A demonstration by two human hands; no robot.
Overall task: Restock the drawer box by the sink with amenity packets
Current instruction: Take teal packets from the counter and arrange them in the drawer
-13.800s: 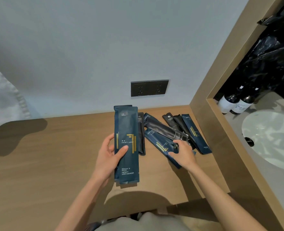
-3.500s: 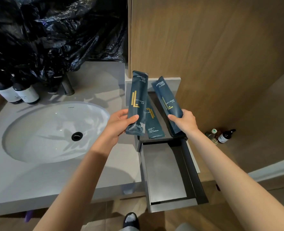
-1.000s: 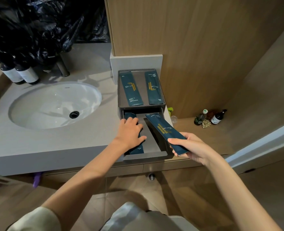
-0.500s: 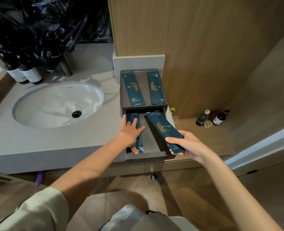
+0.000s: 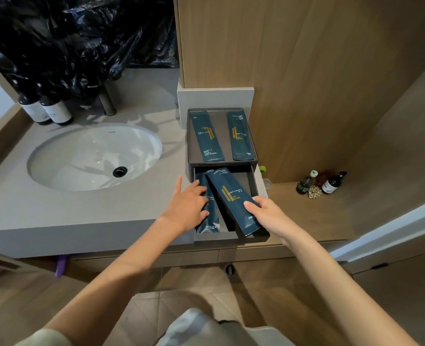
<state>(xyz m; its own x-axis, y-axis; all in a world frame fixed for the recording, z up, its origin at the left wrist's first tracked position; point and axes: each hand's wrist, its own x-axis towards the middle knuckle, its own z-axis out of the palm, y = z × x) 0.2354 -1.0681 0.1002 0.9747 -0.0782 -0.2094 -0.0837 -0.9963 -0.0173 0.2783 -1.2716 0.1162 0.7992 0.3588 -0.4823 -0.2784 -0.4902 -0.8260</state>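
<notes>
The dark drawer box [image 5: 254, 156] stands on the grey counter right of the sink, its lower drawer [image 5: 216, 240] pulled out toward me. Two dark blue amenity packets [image 5: 207, 136] [image 5: 240, 136] lie side by side on the box's top tray. My left hand [image 5: 187, 207] rests flat, fingers spread, on a packet [image 5: 210, 222] lying in the drawer's left side. My right hand [image 5: 266, 212] grips the near end of another blue packet [image 5: 231, 196], held slanted over the drawer, its far end pointing into the box.
A white oval sink [image 5: 94, 156] is set in the counter [image 5: 81, 208] to the left, with two dark bottles [image 5: 46, 111] and black plastic sheeting behind it. A wooden wall panel rises behind the box. Small bottles [image 5: 321, 183] stand on a lower wooden ledge at right.
My left hand has slid a little forward over the packet in the drawer. My right hand has brought its packet left and lower, over the drawer's middle.
</notes>
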